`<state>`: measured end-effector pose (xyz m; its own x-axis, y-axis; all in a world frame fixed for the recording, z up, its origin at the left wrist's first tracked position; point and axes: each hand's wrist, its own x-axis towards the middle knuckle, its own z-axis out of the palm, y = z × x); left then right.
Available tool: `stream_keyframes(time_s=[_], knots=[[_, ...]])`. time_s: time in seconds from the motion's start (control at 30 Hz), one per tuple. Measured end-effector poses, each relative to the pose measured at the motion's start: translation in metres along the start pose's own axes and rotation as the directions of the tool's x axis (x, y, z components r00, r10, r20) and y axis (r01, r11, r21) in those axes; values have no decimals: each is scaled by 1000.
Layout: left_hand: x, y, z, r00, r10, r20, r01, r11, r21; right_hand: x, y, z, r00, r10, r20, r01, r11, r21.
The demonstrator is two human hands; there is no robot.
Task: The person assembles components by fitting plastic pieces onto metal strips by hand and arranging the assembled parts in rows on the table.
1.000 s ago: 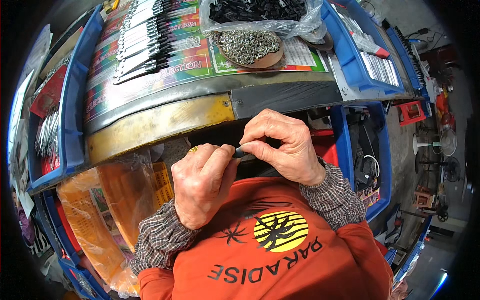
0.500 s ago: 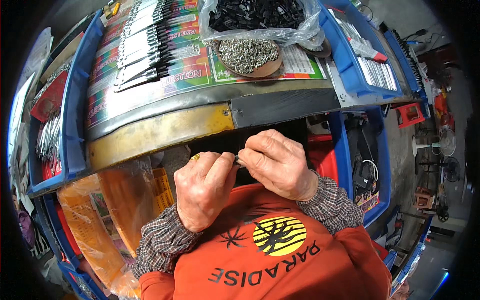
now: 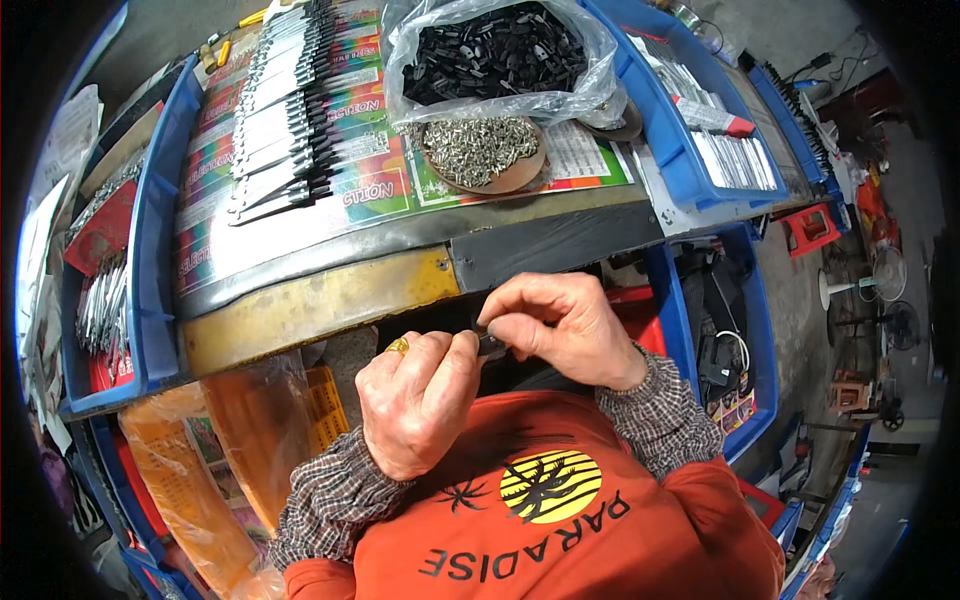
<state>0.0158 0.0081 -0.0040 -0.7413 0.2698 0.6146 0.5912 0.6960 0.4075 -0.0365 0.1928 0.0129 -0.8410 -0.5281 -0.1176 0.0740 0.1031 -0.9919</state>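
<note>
My two hands meet in front of the bench edge, above my lap. My left hand [image 3: 418,402], with a gold ring, is closed in a pinch. A small dark piece [image 3: 489,345] pokes out between its thumb and forefinger; most of it is hidden. Beside it, my right hand [image 3: 568,332] curls its thumb and forefinger together at the piece's end; whether they grip it or something tiny is hidden. On the bench ahead lie a mound of small metal pins [image 3: 482,152] on a brown round dish and a clear bag of black plastic parts [image 3: 497,52].
A long row of flat silver pieces with dark ends [image 3: 285,110] lies at the bench's left. Blue bins [image 3: 160,230] flank the bench, the right one [image 3: 690,160] holding silver strips. Below sit a blue crate [image 3: 755,330] and orange plastic-wrapped items [image 3: 175,470].
My right hand's fingers have lifted and spread slightly, and the dark piece in my left pinch shows more. The bench has shifted slightly lower in view.
</note>
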Motion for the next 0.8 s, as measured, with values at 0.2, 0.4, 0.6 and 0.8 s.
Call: stream_keyframes(time_s=[0.2,0.4,0.6,0.8], knots=[[2,-11,3,1000,-18,-23,18,1000,14,43,1,-25,714,-696,-70,382,472,-794],[-3,-19,-1,996,-88,-2,88,995,46,66,6,-35,697,-714,-67,285,362,-888],[-7,-24,-2,991,-133,30,132,991,35,74,11,-33,719,-692,-66,243,339,-909],[-8,-27,-1,992,-128,21,128,992,2,78,8,-32,755,-652,-73,225,362,-904]])
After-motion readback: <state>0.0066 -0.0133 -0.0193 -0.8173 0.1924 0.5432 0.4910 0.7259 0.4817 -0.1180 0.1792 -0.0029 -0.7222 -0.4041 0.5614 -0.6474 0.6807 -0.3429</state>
